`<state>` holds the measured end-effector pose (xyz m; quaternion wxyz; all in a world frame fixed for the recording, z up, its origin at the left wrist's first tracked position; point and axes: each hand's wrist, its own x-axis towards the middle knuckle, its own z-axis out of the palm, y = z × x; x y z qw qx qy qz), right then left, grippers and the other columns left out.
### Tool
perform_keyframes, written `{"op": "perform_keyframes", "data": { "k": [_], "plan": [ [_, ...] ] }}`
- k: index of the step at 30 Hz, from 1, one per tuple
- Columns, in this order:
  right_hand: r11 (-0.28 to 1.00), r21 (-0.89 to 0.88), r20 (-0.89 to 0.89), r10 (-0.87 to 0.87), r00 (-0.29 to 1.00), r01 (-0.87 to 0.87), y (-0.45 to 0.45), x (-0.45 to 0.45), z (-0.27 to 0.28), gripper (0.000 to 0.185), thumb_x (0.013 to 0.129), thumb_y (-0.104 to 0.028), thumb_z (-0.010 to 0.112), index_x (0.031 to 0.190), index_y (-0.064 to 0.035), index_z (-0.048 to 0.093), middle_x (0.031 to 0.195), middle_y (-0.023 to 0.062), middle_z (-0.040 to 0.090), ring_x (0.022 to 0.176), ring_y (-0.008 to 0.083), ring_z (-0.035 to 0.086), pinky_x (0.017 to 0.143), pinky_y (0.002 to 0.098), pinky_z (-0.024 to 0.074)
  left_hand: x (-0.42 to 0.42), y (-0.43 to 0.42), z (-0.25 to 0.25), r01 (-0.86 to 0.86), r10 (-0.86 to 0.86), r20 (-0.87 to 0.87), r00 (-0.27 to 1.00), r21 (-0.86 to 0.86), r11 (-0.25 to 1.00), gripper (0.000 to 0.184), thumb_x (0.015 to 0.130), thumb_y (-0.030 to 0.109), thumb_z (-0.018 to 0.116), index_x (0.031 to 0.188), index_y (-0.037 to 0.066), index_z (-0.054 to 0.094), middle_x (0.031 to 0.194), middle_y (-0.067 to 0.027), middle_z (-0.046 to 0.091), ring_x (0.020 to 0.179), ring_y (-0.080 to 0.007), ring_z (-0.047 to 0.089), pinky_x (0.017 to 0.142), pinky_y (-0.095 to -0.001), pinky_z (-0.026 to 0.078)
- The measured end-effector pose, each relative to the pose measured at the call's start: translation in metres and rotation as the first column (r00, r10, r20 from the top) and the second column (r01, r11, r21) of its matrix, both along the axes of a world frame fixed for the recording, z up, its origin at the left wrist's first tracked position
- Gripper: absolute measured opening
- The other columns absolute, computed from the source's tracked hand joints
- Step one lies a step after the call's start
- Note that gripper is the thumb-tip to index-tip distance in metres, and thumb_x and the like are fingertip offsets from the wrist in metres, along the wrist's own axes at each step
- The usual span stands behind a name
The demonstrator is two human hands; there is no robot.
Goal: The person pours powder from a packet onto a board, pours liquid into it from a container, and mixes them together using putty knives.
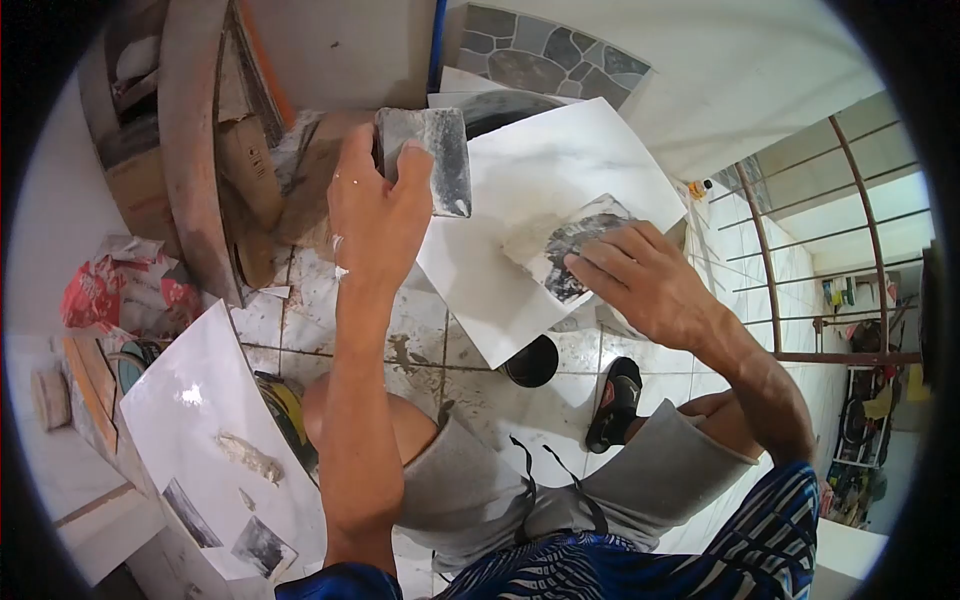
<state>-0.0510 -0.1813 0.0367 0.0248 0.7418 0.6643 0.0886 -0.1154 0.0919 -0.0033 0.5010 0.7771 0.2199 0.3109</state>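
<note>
My left hand (380, 205) grips a dusty grey rectangular block (448, 160), thumb on its near face and fingers round its left side. The block is held up over the left edge of a large white tile (560, 140). On that tile lies a small black-and-white patterned tile piece (575, 240), with pale powder or paste around it. My right hand (650, 280) has its fingers bent together over the right part of this piece; the thumb is mostly hidden.
Below the white tile stands a black round container (532, 362). At lower left, another white tile (200, 400) bears a whitish lump (248, 457) and dark tile pieces (264, 547). Cardboard (245, 170) leans at upper left, beside a red-and-white bag (125, 290). A metal grille (775, 270) is at right.
</note>
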Motion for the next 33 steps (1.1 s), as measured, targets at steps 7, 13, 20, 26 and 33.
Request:
{"op": "perform_keyframes", "data": {
  "k": [7,13,20,26,33],
  "plan": [
    [0.996,0.048,0.02,-0.076,0.997,0.075,-0.025,-0.017,-0.017,0.043,0.079,-0.011,0.061,0.12,-0.001,0.064,0.112,0.0091,0.06,0.107,0.0254,0.057,0.091,0.0414,0.0453,0.01,-0.019,0.002,0.074,-0.081,0.085,0.993,0.085,0.994,0.032,0.088,0.023,0.061,0.106,-0.004,0.061,0.089,-0.0231,0.068,0.075,-0.035,0.067,0.073,-0.0433,0.051],
    [0.806,0.158,-0.462,-0.45,0.764,0.571,-0.038,-0.027,0.027,0.018,0.085,0.001,0.064,0.103,-0.0001,0.067,0.095,0.0128,0.064,0.081,0.0256,0.064,0.073,0.0322,0.0504,0.003,-0.025,0.015,0.237,-0.242,0.041,0.969,0.102,0.966,0.031,0.088,0.022,0.062,0.106,-0.003,0.062,0.087,-0.0234,0.068,0.073,-0.0349,0.068,0.072,-0.0419,0.052],
    [0.292,-0.444,-0.895,-0.091,-0.438,0.847,-0.054,-0.041,-0.011,0.016,0.096,-0.009,0.062,0.103,0.0049,0.065,0.095,0.0083,0.066,0.085,0.0186,0.066,0.077,0.0372,0.0578,0.001,-0.025,0.006,0.339,-0.37,0.073,0.926,0.268,0.902,0.031,0.084,0.019,0.066,0.109,0.0,0.062,0.093,-0.0222,0.067,0.079,-0.0394,0.066,0.072,-0.0426,0.053],
    [0.286,-0.385,-0.865,0.219,-0.451,0.877,-0.016,-0.054,-0.042,0.021,0.096,-0.004,0.061,0.114,0.0056,0.059,0.106,0.0113,0.064,0.097,0.0205,0.065,0.083,0.0379,0.0582,-0.001,-0.039,0.012,0.472,-0.543,0.135,0.829,0.353,0.808,0.029,0.085,0.015,0.068,0.11,0.001,0.062,0.091,-0.0199,0.066,0.077,-0.0358,0.065,0.072,-0.0397,0.052],
    [0.349,-0.308,-0.912,0.158,-0.379,0.885,0.008,-0.025,-0.028,0.02,0.094,-0.011,0.064,0.103,0.0069,0.062,0.101,0.0113,0.065,0.089,0.0172,0.064,0.074,0.0338,0.0561,0.003,-0.068,0.008,0.509,-0.549,-0.007,0.836,0.388,0.769,0.032,0.083,0.016,0.069,0.111,0.003,0.062,0.1,-0.02,0.068,0.086,-0.0409,0.066,0.076,-0.045,0.054]
  ]
}}
